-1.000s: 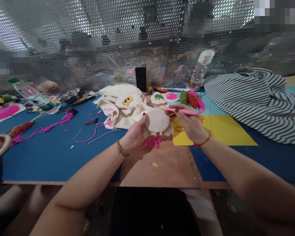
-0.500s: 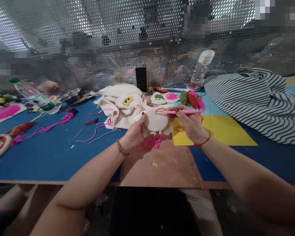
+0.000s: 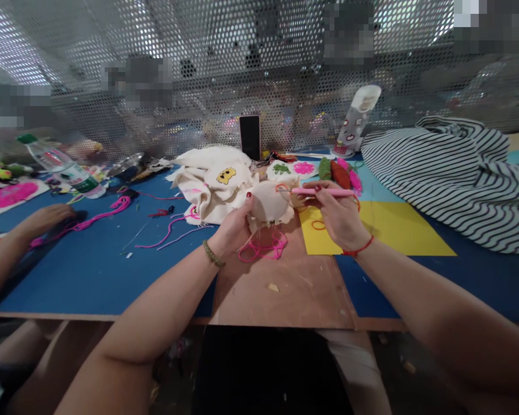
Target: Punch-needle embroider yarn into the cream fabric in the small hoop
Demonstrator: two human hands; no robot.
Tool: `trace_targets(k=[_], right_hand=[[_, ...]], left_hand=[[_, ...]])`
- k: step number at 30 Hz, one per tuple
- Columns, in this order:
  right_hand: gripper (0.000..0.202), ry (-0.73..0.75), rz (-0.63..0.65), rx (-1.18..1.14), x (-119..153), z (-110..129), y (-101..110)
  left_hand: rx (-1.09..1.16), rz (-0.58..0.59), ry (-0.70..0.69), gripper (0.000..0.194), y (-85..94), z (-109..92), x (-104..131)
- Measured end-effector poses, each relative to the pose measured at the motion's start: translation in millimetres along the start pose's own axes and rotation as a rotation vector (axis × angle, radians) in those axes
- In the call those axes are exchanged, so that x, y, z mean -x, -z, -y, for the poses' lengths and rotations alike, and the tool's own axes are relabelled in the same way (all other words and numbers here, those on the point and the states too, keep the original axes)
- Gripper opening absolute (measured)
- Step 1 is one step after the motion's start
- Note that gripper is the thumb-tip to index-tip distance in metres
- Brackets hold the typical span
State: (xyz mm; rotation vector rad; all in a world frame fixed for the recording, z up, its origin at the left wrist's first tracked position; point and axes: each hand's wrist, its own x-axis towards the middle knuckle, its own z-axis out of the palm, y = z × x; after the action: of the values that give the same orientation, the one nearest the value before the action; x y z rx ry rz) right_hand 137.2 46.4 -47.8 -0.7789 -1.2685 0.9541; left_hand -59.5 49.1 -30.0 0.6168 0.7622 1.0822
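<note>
Cream cloth stretched on a small round hoop is held up over the table by my left hand, thumb on its front rim. My right hand is closed around a pink needle pen, whose metal tip points left at the cloth's upper right part. Orange yarn runs at the tip and hangs by my right hand over the yellow sheet. Pink yarn lies in loops below the hoop. Behind it is a crumpled cream cloth with a yellow patch.
A phone stands at the back near a clear bottle. Striped fabric covers the right side. Yarn skeins lie behind my right hand. On the left are a water bottle and another person's hand.
The hoop has tilted and shifted slightly left, and the needle pen's tip has moved a little right and up. Another person's arm has come in at the left, over where a hoop lay.
</note>
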Motion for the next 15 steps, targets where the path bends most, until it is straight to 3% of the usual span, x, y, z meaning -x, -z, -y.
trace_targets(k=[4,10,12,15], right_hand=[[0.028,-0.014,-0.010,-0.028,-0.2,0.6,-0.4],[0.027,-0.058,-0.005,-0.054,-0.8,0.7,-1.6],[0.026,-0.098,-0.010,-0.066,-1.4,-0.8,-1.8],[0.027,-0.159,-0.012,-0.091,-3.0,-3.9,-1.2]], left_hand=[[-0.101,-0.094,-0.092,0.022,13.4,0.8,-8.9],[-0.315,-0.134,-0.059,0.018,22.3,9.5,-20.1],[-0.538,-0.104,-0.077,0.017,27.9,5.2,-22.6],[-0.943,-0.028,-0.111,0.021,42.6,-17.2,-21.7]])
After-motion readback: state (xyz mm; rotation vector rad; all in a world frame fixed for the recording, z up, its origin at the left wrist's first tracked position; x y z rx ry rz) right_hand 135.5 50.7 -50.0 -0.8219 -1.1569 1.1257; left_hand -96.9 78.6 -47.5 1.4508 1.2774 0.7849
